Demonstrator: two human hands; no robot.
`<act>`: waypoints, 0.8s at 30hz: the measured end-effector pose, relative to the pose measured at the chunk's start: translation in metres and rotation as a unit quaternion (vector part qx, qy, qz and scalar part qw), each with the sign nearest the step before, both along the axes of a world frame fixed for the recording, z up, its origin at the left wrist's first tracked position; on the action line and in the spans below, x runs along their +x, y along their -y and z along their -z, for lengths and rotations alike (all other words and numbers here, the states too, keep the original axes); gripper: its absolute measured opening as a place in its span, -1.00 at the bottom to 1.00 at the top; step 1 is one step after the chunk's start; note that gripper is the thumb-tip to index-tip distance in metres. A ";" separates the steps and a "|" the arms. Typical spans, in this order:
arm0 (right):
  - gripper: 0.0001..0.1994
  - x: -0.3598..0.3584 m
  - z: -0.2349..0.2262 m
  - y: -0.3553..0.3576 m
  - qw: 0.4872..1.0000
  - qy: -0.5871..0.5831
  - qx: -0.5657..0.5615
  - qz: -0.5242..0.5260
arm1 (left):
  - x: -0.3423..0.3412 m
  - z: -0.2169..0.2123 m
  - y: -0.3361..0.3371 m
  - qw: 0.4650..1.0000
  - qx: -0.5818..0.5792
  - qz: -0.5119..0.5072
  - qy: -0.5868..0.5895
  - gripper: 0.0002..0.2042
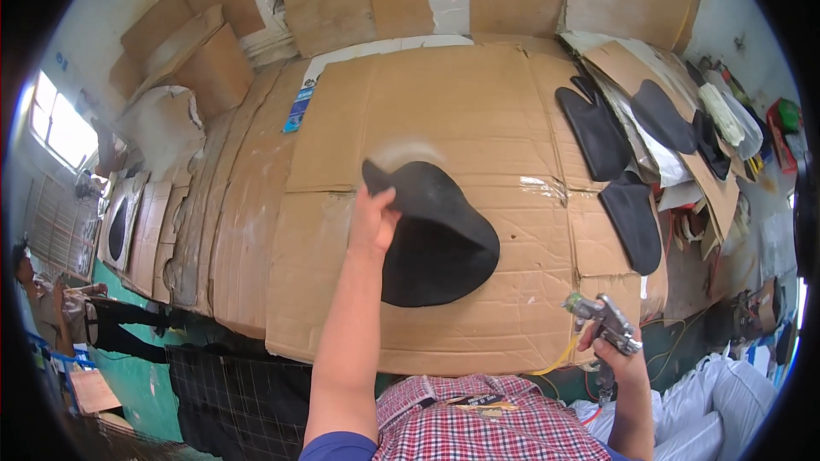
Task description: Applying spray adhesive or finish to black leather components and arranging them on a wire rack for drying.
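A black, rounded piece of sheet material, like rubber or foam (440, 260), lies on the cardboard-covered table (504, 111) in front of me. My left hand (374, 220) pinches its upper left edge between thumb and fingers, and the sheet bends up there into a fold. A pale, whitish smudge marks the cardboard just beyond it. Over the table's near right edge, my right hand (619, 363) is wrapped round the handle of a metal spray gun (608, 324) with a greenish end pointing left. The gun is apart from the black piece.
Black mitt-shaped pieces (594, 132) lie along the table's right side. Beyond them, a cluttered stack (726, 119) holds cardboard and tools. A yellow hose (559, 358) runs by the near edge. White plastic sacks (709, 401) stand low right. At far left is another person (55, 312).
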State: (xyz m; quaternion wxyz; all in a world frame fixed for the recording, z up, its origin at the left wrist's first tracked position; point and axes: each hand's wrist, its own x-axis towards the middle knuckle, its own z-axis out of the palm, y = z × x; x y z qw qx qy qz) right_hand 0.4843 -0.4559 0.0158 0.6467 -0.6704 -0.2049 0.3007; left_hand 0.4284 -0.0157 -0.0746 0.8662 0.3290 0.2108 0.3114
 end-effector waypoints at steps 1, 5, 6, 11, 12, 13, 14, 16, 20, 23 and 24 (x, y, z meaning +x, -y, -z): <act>-0.38 -0.001 0.006 -0.003 1.000 -0.023 -0.002 -0.013 | 0.008 -0.024 -0.002 0.999 0.003 -0.001 0.036 -0.54; -0.46 -0.003 0.026 -0.018 0.996 -0.055 -0.008 -0.065 | -0.002 -0.094 -0.010 0.989 0.040 0.007 0.140 -0.58; -0.49 -0.005 0.027 -0.025 0.995 -0.051 0.002 -0.091 | -0.011 -0.103 -0.012 0.987 0.050 -0.030 0.149 -0.59; -0.54 -0.016 0.030 -0.056 0.981 -0.053 -0.060 -0.175 | -0.093 -0.113 -0.004 0.979 0.065 -0.136 0.135 -0.55; -0.54 -0.020 0.030 -0.064 0.978 -0.052 -0.061 -0.192 | -0.114 -0.109 0.000 0.977 0.068 -0.153 0.134 -0.55; -0.53 -0.025 0.031 -0.073 0.975 -0.055 -0.060 -0.205 | -0.138 -0.104 0.005 0.979 0.048 -0.147 0.135 -0.55; -0.52 -0.031 0.031 -0.084 0.971 -0.058 -0.059 -0.225 | -0.165 -0.100 0.010 0.979 0.029 -0.148 0.135 -0.55; -0.49 -0.048 0.025 -0.106 0.961 -0.070 -0.060 -0.260 | -0.217 -0.085 0.026 0.970 -0.008 -0.222 0.101 -0.56; -0.43 -0.086 0.019 -0.139 0.942 -0.094 -0.056 -0.316 | -0.315 -0.063 0.062 0.947 -0.073 -0.297 0.101 -0.58; -0.44 -0.125 0.005 -0.166 0.921 -0.065 -0.079 -0.375 | -0.393 -0.050 0.085 0.911 -0.130 -0.370 0.127 -0.59; -0.45 -0.138 0.002 -0.174 0.915 -0.053 -0.089 -0.389 | -0.422 -0.045 0.093 0.900 -0.129 -0.396 0.129 -0.59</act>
